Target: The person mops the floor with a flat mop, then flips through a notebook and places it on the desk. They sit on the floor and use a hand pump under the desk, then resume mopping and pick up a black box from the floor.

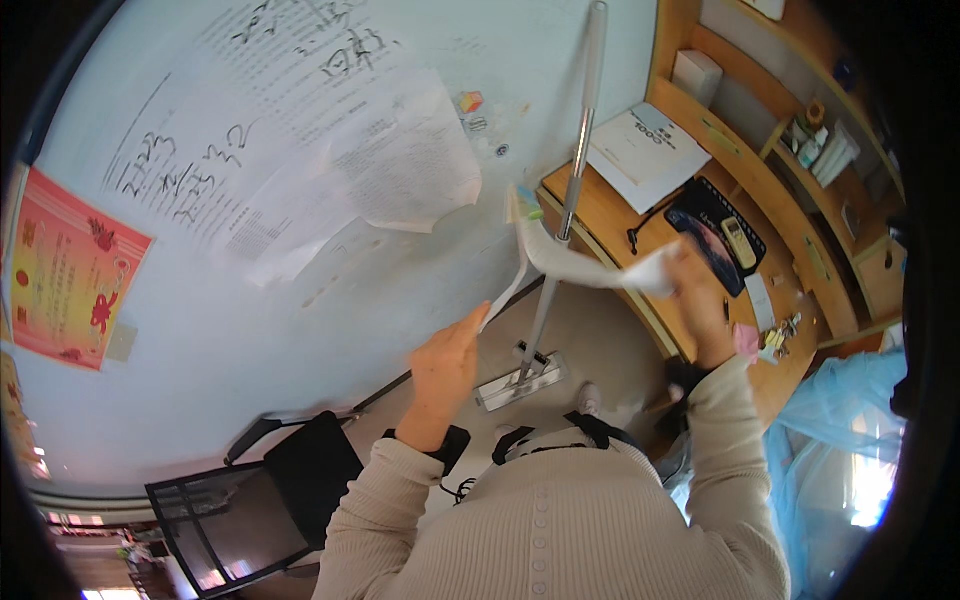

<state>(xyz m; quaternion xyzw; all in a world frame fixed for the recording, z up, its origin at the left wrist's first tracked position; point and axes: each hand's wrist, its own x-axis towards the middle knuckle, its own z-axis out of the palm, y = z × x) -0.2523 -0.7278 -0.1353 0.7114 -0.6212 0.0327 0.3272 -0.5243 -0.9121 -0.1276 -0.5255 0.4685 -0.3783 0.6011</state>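
Observation:
My left hand (444, 364) pinches one end of a thin white strip (510, 289). A broader white band (574, 264), flexible and blurred by motion, curves over to my right hand (697, 300), whose fingers close on its far end. The two white pieces appear to meet near the wall, beside a small blue-and-green patch (531, 206); whether they are one piece and of what material I cannot tell. Behind the band, a flat mop (589, 112) leans upright on the wall, its pole partly hidden, its flat head (521, 382) on the floor.
Large handwritten sheets (300, 142) and a red-yellow poster (75, 270) hang on the pale wall. At right stands a wooden desk (577, 195) with a remote control (739, 241) and a white box lid or folder (646, 156). A black chair (315, 465) sits lower left, blue netting (817, 405) lower right.

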